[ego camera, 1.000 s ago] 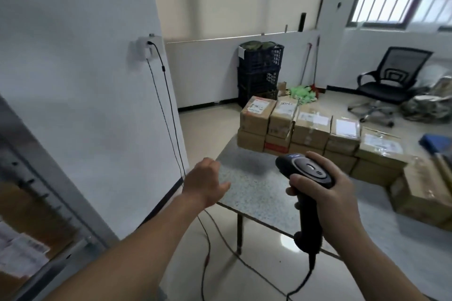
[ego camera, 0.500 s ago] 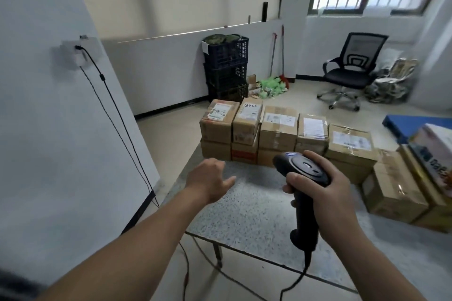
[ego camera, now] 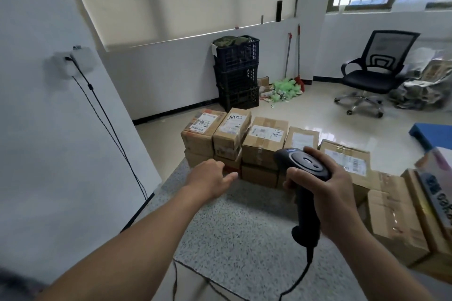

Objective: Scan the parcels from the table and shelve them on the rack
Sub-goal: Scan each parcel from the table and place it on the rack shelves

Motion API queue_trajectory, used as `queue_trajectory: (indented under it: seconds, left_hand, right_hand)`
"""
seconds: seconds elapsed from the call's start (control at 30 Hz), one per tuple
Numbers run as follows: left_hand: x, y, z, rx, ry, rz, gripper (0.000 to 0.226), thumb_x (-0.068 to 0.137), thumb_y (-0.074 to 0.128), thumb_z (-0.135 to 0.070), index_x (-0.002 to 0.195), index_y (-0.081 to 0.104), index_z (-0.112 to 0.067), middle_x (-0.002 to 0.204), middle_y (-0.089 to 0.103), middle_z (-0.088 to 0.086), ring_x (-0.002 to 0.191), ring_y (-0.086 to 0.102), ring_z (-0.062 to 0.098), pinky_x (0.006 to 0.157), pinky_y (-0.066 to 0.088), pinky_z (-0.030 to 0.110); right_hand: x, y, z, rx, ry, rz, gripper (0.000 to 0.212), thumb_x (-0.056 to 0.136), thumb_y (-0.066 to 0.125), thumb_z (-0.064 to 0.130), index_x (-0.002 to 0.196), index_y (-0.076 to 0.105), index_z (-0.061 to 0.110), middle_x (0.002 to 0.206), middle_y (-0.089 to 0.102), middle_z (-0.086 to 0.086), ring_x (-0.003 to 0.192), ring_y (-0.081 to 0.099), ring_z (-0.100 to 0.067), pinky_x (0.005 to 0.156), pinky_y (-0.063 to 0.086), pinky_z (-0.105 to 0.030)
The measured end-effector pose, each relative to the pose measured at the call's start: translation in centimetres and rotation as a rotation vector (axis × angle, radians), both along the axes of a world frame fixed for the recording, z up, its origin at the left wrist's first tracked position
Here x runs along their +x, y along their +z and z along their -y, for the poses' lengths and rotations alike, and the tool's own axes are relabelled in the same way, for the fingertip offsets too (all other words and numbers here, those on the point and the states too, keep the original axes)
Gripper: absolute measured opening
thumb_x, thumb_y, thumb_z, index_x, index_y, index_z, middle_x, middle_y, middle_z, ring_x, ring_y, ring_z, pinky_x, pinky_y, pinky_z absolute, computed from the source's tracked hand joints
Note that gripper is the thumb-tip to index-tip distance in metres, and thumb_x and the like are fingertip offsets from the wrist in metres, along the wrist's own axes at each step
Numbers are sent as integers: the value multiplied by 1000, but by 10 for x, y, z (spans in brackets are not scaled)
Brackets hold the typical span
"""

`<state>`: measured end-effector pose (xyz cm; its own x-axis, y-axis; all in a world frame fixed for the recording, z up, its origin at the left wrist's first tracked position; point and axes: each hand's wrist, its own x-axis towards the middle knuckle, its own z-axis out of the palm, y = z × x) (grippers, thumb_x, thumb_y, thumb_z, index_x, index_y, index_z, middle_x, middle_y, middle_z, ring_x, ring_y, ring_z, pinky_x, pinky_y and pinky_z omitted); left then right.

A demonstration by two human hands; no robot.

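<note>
Several brown cardboard parcels (ego camera: 231,133) with white labels stand stacked in a row at the far edge of the speckled grey table (ego camera: 244,232). More parcels (ego camera: 393,215) lie along the table's right side. My right hand (ego camera: 327,193) grips a black corded barcode scanner (ego camera: 303,166), its head just in front of the row. My left hand (ego camera: 210,178) reaches out empty toward the leftmost stack, fingers loose, just short of the boxes. The rack is out of view.
A white wall (ego camera: 49,129) with a socket and hanging cables runs close on the left. Behind the table stand stacked black crates (ego camera: 237,73), brooms, green litter and an office chair (ego camera: 369,73). A blue item (ego camera: 430,134) lies at the right.
The view has swung right and closer to the table; the rack at the left has left the frame. Both hands have moved forward to the row of parcels, the scanner still held.
</note>
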<state>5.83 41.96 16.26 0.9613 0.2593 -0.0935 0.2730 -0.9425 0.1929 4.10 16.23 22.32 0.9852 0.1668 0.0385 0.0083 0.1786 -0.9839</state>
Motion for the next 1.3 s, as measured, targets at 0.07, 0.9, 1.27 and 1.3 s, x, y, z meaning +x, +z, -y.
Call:
queue_trajectory:
  seconds: [0.07,0.9,1.27,1.3]
  left_hand:
    - [12,1,1,14,23,18,50,94,46,-68,94,64,-22,97,65,-1,86,61,18,75,56,39]
    - [206,-50,-67,62,66,-9,74,83,57,-74,129,55,-17,133,53,13,126,45,34,102,47,47]
    - [218,-59,-71,-25,106,-46,71,76,70,-58,130,46,-19,137,47,18,129,41,38,101,47,47]
    - [215,-58,-71,-34,106,-42,72,76,70,-58,131,46,-19,136,47,18,128,41,38,100,47,46]
  right_hand:
    - [9,-1,5,1,-7,-7,69,56,82,21,122,64,27,98,76,-6,72,74,-37,59,58,-36]
    - [117,-47,-54,-156,-213,-104,64,73,87,12,127,61,31,112,69,-4,89,74,-32,72,59,-41]
    - [126,-55,-80,-160,-219,-132,61,57,82,27,113,62,40,110,71,-5,91,74,-32,66,56,-28]
    - [125,-55,-82,-158,-211,-129,61,57,82,27,113,63,39,110,71,-5,92,73,-33,65,56,-28]
